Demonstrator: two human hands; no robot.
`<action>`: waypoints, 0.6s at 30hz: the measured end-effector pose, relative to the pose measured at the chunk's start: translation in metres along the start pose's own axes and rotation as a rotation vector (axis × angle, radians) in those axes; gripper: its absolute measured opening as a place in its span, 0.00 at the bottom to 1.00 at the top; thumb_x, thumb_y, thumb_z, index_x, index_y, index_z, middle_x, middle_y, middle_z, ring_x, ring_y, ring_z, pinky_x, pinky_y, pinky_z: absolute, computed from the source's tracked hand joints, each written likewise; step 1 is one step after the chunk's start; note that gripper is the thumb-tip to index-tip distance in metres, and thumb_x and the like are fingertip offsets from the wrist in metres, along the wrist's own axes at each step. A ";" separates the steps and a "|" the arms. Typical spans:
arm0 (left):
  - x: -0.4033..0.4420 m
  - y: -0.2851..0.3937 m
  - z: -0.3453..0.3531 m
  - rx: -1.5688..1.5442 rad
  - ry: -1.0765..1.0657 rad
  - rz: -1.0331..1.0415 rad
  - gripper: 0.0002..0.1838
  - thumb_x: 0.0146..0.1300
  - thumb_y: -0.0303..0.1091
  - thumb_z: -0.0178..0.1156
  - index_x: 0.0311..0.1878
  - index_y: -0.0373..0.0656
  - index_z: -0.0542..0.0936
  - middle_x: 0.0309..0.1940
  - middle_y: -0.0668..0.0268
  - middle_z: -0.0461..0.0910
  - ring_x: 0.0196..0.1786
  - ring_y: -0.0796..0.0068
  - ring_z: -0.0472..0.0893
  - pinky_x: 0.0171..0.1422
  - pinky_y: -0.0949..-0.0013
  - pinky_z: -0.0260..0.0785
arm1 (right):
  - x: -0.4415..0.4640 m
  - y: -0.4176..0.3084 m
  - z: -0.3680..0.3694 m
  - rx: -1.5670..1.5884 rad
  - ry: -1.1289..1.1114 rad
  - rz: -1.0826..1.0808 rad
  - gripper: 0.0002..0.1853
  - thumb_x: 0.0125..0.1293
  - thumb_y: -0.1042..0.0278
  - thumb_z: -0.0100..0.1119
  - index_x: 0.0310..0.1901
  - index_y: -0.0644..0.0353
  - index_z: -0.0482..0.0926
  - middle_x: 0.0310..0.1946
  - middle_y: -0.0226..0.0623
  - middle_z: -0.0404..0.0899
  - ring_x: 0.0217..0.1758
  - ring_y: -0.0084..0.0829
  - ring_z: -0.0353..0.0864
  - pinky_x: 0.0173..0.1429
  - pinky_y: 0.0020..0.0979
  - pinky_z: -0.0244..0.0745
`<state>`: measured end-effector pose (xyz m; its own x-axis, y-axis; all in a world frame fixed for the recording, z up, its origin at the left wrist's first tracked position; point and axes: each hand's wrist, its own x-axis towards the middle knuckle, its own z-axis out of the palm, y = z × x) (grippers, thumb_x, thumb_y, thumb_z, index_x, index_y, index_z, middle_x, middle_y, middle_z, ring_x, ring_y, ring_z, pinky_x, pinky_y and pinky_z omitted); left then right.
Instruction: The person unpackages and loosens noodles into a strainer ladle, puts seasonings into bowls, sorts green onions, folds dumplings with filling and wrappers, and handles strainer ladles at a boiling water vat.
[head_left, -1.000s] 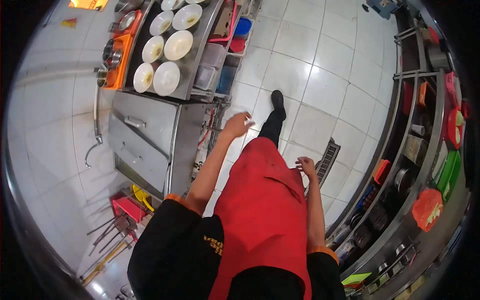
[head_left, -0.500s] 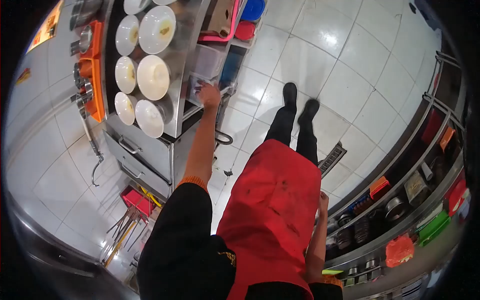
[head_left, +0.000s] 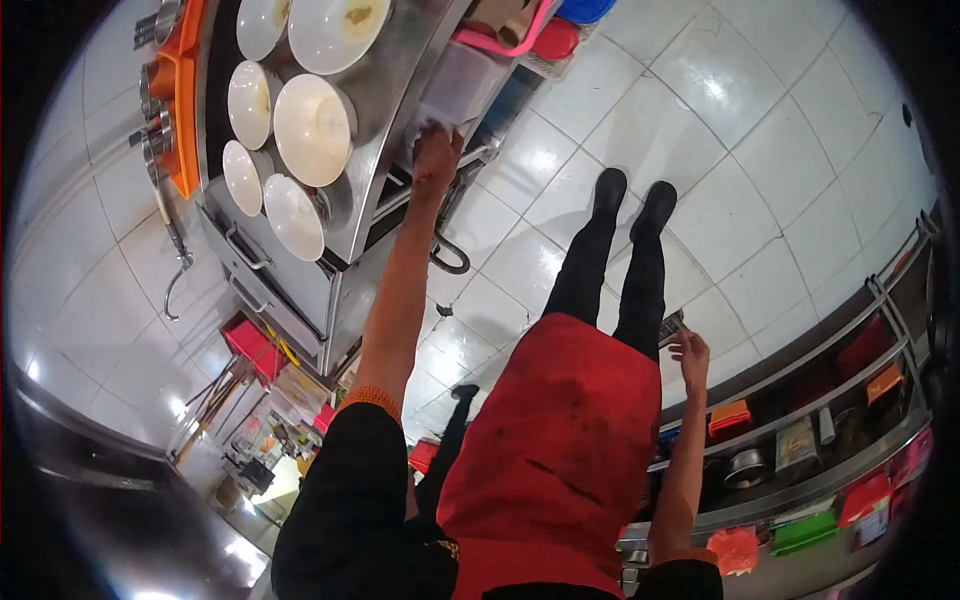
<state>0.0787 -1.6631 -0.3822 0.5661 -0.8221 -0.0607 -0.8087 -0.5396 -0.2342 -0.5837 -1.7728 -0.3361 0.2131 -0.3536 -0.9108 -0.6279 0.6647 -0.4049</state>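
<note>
1. Left hand (head_left: 437, 158), near 11 o'clock: still low at the desk's side as half a second ago, fingers bent by the clear tub (head_left: 460, 85); whether it grips cannot be told.
2. Another person's leg (head_left: 450, 435), between 6 and 7 o'clock, has come into view.
3. Right hand (head_left: 690, 360), between 3 and 4 o'clock: now out from the apron (head_left: 555, 430), open and holding nothing.
4. Orange tray (head_left: 183, 115), at 10 o'clock, with metal cups.
5. White bowls (head_left: 313, 130), between 10 and 11 o'clock, on the steel desk (head_left: 375, 125), some with residue; drawers (head_left: 290, 275) below.
6. Tiled floor (head_left: 700, 130), toward 1 o'clock.
7. Shelf (head_left: 700, 520), around 4 o'clock, with a pan (head_left: 748, 467).
</note>
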 end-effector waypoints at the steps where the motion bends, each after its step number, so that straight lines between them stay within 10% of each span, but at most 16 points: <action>1: 0.003 -0.006 0.010 0.054 0.081 0.095 0.25 0.69 0.44 0.55 0.52 0.27 0.77 0.39 0.44 0.83 0.38 0.48 0.85 0.43 0.54 0.80 | 0.008 -0.013 -0.001 -0.004 0.008 -0.007 0.16 0.76 0.56 0.52 0.49 0.60 0.80 0.38 0.36 0.85 0.36 0.28 0.85 0.38 0.29 0.79; 7: 0.002 0.002 -0.049 -0.154 0.201 0.114 0.19 0.69 0.38 0.57 0.54 0.30 0.78 0.45 0.40 0.82 0.48 0.43 0.83 0.52 0.52 0.77 | 0.039 -0.065 0.012 0.014 -0.149 -0.060 0.14 0.75 0.60 0.55 0.50 0.64 0.78 0.38 0.36 0.85 0.36 0.22 0.82 0.39 0.25 0.76; 9: -0.002 0.019 -0.083 -0.502 -0.038 -0.411 0.20 0.68 0.37 0.58 0.54 0.29 0.78 0.44 0.39 0.82 0.48 0.40 0.83 0.50 0.50 0.77 | 0.037 -0.096 0.023 0.001 -0.154 -0.063 0.14 0.75 0.61 0.54 0.50 0.65 0.78 0.38 0.36 0.85 0.37 0.22 0.82 0.39 0.24 0.76; 13: -0.032 0.001 -0.059 -0.538 0.226 -0.320 0.20 0.71 0.40 0.54 0.55 0.31 0.77 0.40 0.39 0.82 0.44 0.41 0.84 0.44 0.47 0.76 | 0.040 -0.157 0.056 0.043 -0.179 -0.086 0.13 0.75 0.62 0.54 0.50 0.63 0.79 0.39 0.35 0.85 0.38 0.22 0.82 0.41 0.23 0.75; 18: -0.024 0.017 -0.072 -0.111 0.034 -0.196 0.16 0.71 0.41 0.55 0.53 0.39 0.79 0.30 0.43 0.83 0.35 0.42 0.84 0.37 0.50 0.78 | 0.057 -0.203 0.112 0.031 -0.291 -0.233 0.12 0.75 0.64 0.54 0.50 0.61 0.80 0.39 0.33 0.85 0.38 0.22 0.82 0.41 0.23 0.75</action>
<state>0.0398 -1.6657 -0.3150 0.7100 -0.7042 0.0089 -0.6974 -0.7049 -0.1294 -0.3599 -1.8540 -0.3150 0.5545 -0.2989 -0.7766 -0.5154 0.6094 -0.6025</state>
